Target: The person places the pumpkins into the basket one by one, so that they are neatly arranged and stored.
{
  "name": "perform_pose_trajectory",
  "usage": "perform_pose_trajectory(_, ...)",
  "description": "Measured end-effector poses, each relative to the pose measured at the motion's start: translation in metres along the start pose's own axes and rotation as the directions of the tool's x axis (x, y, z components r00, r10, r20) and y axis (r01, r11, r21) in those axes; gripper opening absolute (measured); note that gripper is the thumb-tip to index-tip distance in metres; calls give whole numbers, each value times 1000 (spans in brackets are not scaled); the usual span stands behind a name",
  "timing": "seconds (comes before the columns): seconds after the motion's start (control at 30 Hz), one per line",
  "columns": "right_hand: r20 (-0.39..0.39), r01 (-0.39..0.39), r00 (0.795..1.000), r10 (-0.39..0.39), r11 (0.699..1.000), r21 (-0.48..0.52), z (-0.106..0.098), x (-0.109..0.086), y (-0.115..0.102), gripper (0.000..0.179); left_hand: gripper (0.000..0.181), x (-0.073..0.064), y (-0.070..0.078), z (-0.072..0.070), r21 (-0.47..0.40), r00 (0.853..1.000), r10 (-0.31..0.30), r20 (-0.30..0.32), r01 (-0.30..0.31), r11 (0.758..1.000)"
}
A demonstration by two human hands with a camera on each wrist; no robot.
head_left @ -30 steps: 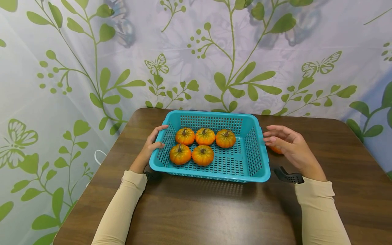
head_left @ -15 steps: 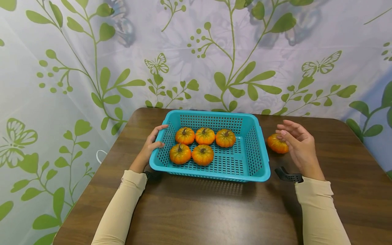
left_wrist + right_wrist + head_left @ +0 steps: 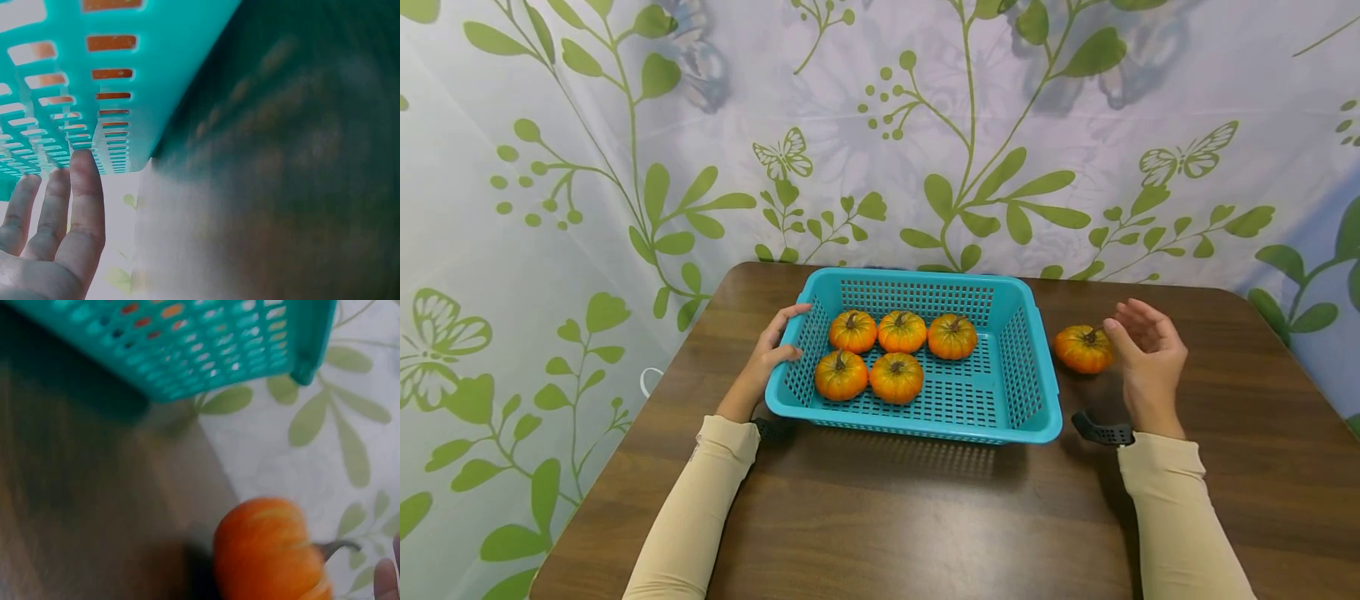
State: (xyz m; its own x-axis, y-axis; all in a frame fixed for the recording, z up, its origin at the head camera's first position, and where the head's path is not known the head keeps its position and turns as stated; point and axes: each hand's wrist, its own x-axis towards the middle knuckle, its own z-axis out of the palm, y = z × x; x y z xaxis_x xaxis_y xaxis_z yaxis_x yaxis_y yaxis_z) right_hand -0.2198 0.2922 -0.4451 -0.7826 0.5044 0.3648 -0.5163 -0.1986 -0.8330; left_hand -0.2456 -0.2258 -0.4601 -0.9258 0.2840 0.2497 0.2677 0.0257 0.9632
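Observation:
A turquoise plastic basket (image 3: 925, 428) with slotted walls holds several small orange pumpkins (image 3: 897, 379). At its left end my left hand (image 3: 767, 354) grips the rim, thumb and a finger reaching over it. In the left wrist view, fingers (image 3: 84, 194) of this hand lie along the outer wall. To the right of the basket, a single pumpkin (image 3: 1084, 348) with a curved stem sits on the table. My right hand (image 3: 1152, 358) is raised just right of that pumpkin, fingers loosely bent, holding nothing. In the right wrist view, the pumpkin (image 3: 269, 550) appears beside a fingertip at the edge.
The brown wooden table (image 3: 880, 517) extends in front and to both sides. A hanging cloth (image 3: 850, 125) with green leaves and butterflies stands right behind it. A white cable (image 3: 647, 379) shows at the table's left edge.
My right hand has moved right, away from the basket's right end and past the single pumpkin, which now shows fully. The left hand and the basket have stayed in place.

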Motion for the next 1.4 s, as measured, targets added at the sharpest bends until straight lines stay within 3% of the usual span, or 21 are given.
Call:
perform_pose_trajectory(0.3, -71, -105, 993, 90, 967, -234, -19, 2, 17, 39, 79, 0, 0, 0, 5, 1000, 0, -3, 0, 1000)
perform_pose_trajectory(0.57, -116, -227, 971, 207, 955, -189, -29, 4, 26, 38, 79, 1, 1, 0, 7, 1000, 1, -6, 0, 1000)
perform_pose_trajectory(0.8, -87, -344, 939, 333, 896, -280, -37, 4, 26, 40, 79, 1, 0, 0, 4, 1000, 6, -8, -6, 1000)
perform_pose_trajectory(0.9, -42, -340, 938, 345, 888, -310, -40, 3, 26, 40, 79, 1, 0, 0, 7, 1000, 8, -7, -8, 1000)
perform_pose_trajectory(0.97, 0, -333, 932, 361, 860, -386, -43, 2, 26, 44, 79, 1, 0, 0, 5, 1000, 10, -5, -10, 1000)
perform_pose_trajectory(1.13, 131, -240, 905, 405, 739, -630, -49, 2, 27, 75, 80, 0, -1, 0, 2, 1000, 14, 2, -14, 1000)
perform_pose_trajectory(1.17, 153, -220, 899, 409, 727, -650, -50, 2, 26, 77, 80, 0, -1, 0, 3, 1000, 14, 2, -14, 1000)
perform_pose_trajectory(1.27, 211, -163, 884, 416, 700, -696, -53, 2, 26, 80, 80, 0, 0, 0, 4, 1000, 13, 2, -13, 1000)
perform_pose_trajectory(1.4, 253, -122, 873, 418, 688, -715, -53, 1, 25, 82, 80, 0, 0, 0, 6, 1000, 10, 1, -10, 1000)
